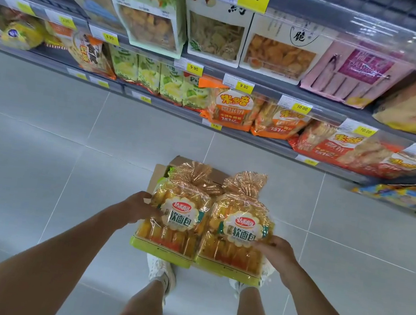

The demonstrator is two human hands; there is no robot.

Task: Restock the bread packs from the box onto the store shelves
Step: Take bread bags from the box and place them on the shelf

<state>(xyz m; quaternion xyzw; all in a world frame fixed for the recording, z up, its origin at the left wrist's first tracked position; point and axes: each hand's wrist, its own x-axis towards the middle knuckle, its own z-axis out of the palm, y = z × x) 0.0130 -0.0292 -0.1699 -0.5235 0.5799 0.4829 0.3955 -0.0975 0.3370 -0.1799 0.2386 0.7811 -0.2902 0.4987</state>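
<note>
I hold two clear bread packs with yellow-green bases side by side above the floor. My left hand (138,207) grips the left edge of the left bread pack (175,217). My right hand (277,252) grips the right edge of the right bread pack (238,231). Behind and under the packs, a brown cardboard box (170,168) stands on the floor, mostly hidden by them. Its contents cannot be seen. The store shelves (278,87) run across the top of the view, ahead of me.
The shelves hold orange rice-cracker bags (231,110), green snack bags (159,78) and boxed snacks (216,35), with yellow price tags on the edges. Grey floor tiles (42,147) spread to the left. My white shoes (161,271) stand just below the packs.
</note>
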